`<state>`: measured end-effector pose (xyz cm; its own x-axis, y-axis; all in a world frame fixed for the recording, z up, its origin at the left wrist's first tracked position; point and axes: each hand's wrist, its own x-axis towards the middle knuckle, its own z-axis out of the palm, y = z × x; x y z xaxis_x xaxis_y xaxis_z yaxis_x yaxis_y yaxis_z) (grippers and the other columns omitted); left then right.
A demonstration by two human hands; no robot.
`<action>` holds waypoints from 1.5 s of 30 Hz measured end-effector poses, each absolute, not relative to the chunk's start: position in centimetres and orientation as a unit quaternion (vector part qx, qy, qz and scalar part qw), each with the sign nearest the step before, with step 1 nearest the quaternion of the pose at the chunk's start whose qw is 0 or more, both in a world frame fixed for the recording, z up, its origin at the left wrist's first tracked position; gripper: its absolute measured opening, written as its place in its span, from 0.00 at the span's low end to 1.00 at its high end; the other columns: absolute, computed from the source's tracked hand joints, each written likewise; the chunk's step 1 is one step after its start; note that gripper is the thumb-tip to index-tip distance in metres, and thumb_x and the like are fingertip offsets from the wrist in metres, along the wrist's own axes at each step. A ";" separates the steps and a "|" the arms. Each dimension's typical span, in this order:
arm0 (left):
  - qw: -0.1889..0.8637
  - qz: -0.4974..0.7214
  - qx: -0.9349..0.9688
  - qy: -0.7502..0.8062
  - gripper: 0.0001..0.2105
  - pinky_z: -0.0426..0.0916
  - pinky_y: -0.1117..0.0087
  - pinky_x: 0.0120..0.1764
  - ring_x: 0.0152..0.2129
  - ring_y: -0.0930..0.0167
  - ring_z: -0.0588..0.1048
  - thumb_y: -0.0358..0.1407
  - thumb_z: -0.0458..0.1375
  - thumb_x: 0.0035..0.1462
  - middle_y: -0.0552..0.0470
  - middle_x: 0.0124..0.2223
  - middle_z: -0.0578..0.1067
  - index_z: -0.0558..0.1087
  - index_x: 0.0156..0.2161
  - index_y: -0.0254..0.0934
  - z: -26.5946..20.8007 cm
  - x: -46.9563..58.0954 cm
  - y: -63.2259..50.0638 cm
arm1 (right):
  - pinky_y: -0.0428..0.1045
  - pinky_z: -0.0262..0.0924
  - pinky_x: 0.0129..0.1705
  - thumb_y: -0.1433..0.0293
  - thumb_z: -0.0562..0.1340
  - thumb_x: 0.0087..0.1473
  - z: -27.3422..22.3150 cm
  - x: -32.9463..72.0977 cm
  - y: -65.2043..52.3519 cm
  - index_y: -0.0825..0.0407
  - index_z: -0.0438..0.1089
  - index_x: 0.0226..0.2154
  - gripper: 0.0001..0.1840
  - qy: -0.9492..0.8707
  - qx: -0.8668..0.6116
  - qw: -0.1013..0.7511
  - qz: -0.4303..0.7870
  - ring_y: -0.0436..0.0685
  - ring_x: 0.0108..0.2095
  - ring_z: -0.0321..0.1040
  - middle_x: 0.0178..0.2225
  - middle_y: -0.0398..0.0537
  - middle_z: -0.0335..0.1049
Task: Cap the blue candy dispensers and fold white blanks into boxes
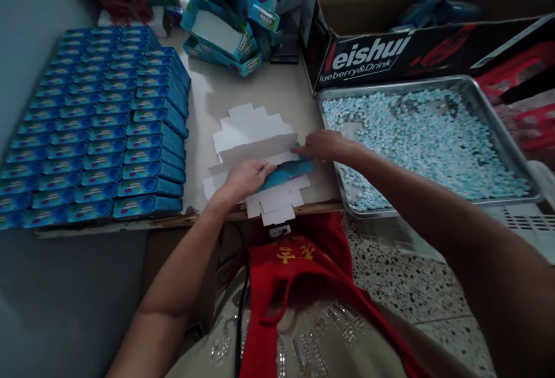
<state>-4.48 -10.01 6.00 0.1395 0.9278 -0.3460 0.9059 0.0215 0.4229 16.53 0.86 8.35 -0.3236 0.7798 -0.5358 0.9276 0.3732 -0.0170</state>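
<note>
A flat cardboard box blank (255,126), white inside with a blue printed outer side, lies partly folded at the front of the table. One long panel stands up across its middle. My left hand (249,178) grips the blank near its centre left, fingers together at the fold by the blue panel (288,171). At the right end my right hand (325,145) pinches the edge of the folded panel, its index finger stretched along it and the other fingers curled. The undersides of both hands' fingers are hidden.
Rows of blue boxes (104,129) cover the table's left. A metal tray (433,207) of small pale blue and white pieces stands at right. Behind are a large black carton (364,63) and stacked blue display boxes (217,31). The table's front edge (195,219) is close to my red apron.
</note>
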 end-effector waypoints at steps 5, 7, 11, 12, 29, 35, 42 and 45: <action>0.421 0.081 0.659 0.619 0.17 0.59 0.70 0.32 0.28 0.71 0.69 0.47 0.55 0.67 0.55 0.29 0.74 0.75 0.30 0.39 4.6 -6.0 -7.6 | 0.54 0.60 0.50 0.55 0.58 0.69 8.2 18.9 -3.0 0.55 0.72 0.55 0.24 0.903 0.422 -0.028 -0.069 0.65 0.51 0.69 0.52 0.61 0.74; 0.396 0.114 0.653 0.636 0.12 0.61 0.70 0.34 0.31 0.70 0.71 0.45 0.59 0.65 0.54 0.33 0.76 0.75 0.35 0.39 4.2 -5.7 -8.3 | 0.55 0.57 0.53 0.63 0.58 0.69 6.9 18.9 -5.2 0.53 0.71 0.57 0.19 0.953 0.295 -0.035 -0.054 0.65 0.54 0.64 0.54 0.58 0.73; 0.239 0.142 0.678 0.680 0.09 0.66 0.65 0.44 0.41 0.64 0.74 0.43 0.62 0.66 0.46 0.43 0.78 0.75 0.41 0.38 4.0 -4.4 -11.6 | 0.55 0.56 0.50 0.73 0.54 0.70 4.0 18.3 -7.4 0.54 0.71 0.53 0.15 0.971 0.232 0.005 -0.049 0.63 0.49 0.62 0.47 0.56 0.73; 0.185 0.134 0.699 0.678 0.10 0.67 0.62 0.47 0.44 0.61 0.73 0.43 0.61 0.67 0.43 0.46 0.78 0.76 0.42 0.38 3.9 -4.1 -12.6 | 0.55 0.56 0.49 0.73 0.54 0.69 3.4 18.2 -7.5 0.54 0.72 0.52 0.15 0.970 0.239 0.005 -0.051 0.63 0.48 0.62 0.46 0.55 0.73; 0.059 -0.038 0.754 0.653 0.14 0.68 0.60 0.44 0.45 0.55 0.75 0.47 0.59 0.67 0.38 0.46 0.78 0.75 0.46 0.36 3.1 -3.5 -16.8 | 0.52 0.50 0.38 0.64 0.55 0.72 3.5 17.5 -6.6 0.54 0.72 0.44 0.13 0.966 0.232 0.058 -0.094 0.60 0.41 0.68 0.42 0.55 0.76; 0.083 -0.019 0.781 0.619 0.15 0.66 0.62 0.40 0.42 0.58 0.76 0.47 0.54 0.71 0.40 0.41 0.78 0.76 0.42 0.38 2.3 -4.6 -16.6 | 0.52 0.47 0.35 0.69 0.54 0.71 3.5 17.8 -6.3 0.51 0.71 0.45 0.11 0.971 0.204 0.071 -0.099 0.59 0.41 0.68 0.42 0.53 0.75; 0.112 0.011 0.808 0.578 0.05 0.69 0.63 0.41 0.41 0.60 0.77 0.35 0.59 0.68 0.45 0.41 0.79 0.75 0.44 0.38 3.3 -4.6 -16.4 | 0.51 0.47 0.34 0.67 0.56 0.71 4.5 17.0 -6.5 0.53 0.71 0.45 0.10 0.964 0.221 0.107 -0.105 0.60 0.42 0.70 0.44 0.55 0.76; 0.104 -0.004 0.820 0.563 0.09 0.70 0.62 0.44 0.44 0.60 0.76 0.25 0.55 0.66 0.44 0.43 0.78 0.75 0.45 0.37 4.0 -3.6 -16.2 | 0.51 0.51 0.36 0.70 0.56 0.70 4.6 16.9 -7.2 0.54 0.71 0.46 0.09 0.963 0.224 0.117 -0.098 0.61 0.43 0.71 0.44 0.56 0.76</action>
<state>-3.57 -16.21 4.03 0.3661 0.9222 -0.1245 0.9240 -0.3443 0.1663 16.91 -7.16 4.56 -0.8724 0.4083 -0.2686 0.4542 0.8803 -0.1371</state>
